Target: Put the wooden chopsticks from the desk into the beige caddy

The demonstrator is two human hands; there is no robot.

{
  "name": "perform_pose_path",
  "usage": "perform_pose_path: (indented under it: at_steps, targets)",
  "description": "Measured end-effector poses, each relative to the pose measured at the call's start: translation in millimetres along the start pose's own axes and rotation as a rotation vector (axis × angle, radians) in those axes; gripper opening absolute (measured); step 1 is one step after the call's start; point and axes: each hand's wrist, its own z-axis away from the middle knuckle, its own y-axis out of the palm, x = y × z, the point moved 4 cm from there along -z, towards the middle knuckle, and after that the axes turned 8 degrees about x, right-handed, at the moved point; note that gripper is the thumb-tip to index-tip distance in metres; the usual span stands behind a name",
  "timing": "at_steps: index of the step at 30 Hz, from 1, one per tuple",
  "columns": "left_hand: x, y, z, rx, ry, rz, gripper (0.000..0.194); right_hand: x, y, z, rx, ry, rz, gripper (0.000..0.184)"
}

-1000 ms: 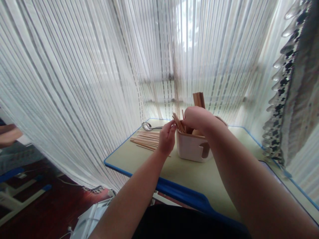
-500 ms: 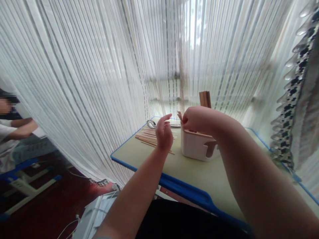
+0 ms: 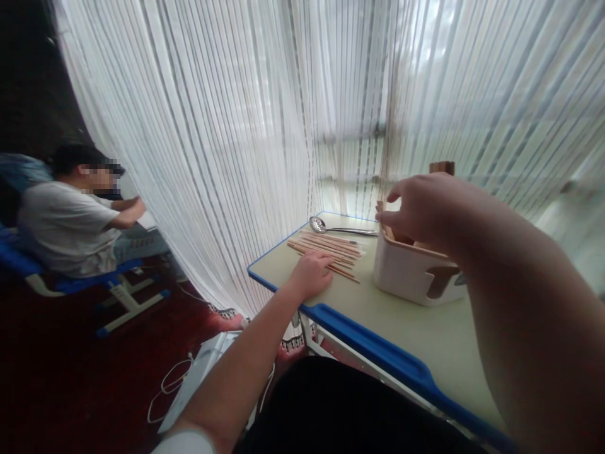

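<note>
Low on the table, my left hand [image 3: 312, 275] lies over the near end of a loose row of thin wooden chopsticks [image 3: 338, 248]. Its fingers are spread and touch the nearest sticks. My right hand [image 3: 418, 200] is above the left rim of a white box [image 3: 401, 273] with a brown handle opening. Thumb and forefinger are apart beside a few upright sticks [image 3: 380, 207] in the box's left corner; the other fingers are hidden. A darker bundle of sticks [image 3: 442, 168] rises at the back, partly behind my right hand.
A slotted metal spoon [image 3: 317, 224] lies behind the chopsticks. The table [image 3: 378, 315] has a blue edge, with a string curtain [image 3: 212, 126] beyond. A seated person [image 3: 70, 221] is at the left. Near my left forearm stand a pale box [image 3: 203, 372] and white cables [image 3: 165, 384].
My left hand has come down from the air onto the chopsticks. My right hand's fingers, curled at the upright sticks before, have parted. The view has swung left.
</note>
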Motion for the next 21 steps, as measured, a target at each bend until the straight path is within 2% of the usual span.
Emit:
perform_pose_path:
  at_steps: [2, 4, 7, 8, 10, 13, 15, 21]
  targets:
    - [-0.8, 3.7, 1.7, 0.044, -0.04, -0.037, 0.025, 13.0, -5.2, 8.5, -0.046, -0.116, -0.025, 0.037]
    - [-1.2, 4.5, 1.3, 0.079, -0.088, -0.058, 0.019, 30.1, -0.6, 13.8, 0.063, -0.262, -0.056, 0.037]
    - [-1.3, 3.7, 0.7, 0.112, -0.122, -0.059, 0.016, 56.2, 28.1, 16.4, 0.467, -0.417, -0.09, 0.038]
    - [-1.4, 3.2, 0.9, 0.111, -0.123, -0.057, 0.017, 63.2, 41.6, 16.4, 0.62, -0.424, -0.092, 0.034]
    - [-1.6, 3.2, 1.4, 0.111, -0.113, -0.065, 0.019, 71.4, 70.4, 14.9, 0.905, -0.319, -0.083, 0.028]
    - [-0.9, 4.6, 2.4, 0.106, -0.119, -0.117, 0.017, 80.5, 100.7, 5.9, 0.974, -0.247, -0.043, 0.03]
    - [0.1, 5.7, 2.8, 0.1, -0.124, -0.144, 0.018, 83.2, 113.7, 0.7, 0.97, -0.247, -0.04, 0.026]
    - [1.2, 6.6, 3.3, 0.118, -0.086, -0.134, 0.015, 83.0, 130.6, -7.3, 0.9, -0.3, -0.053, 0.017]
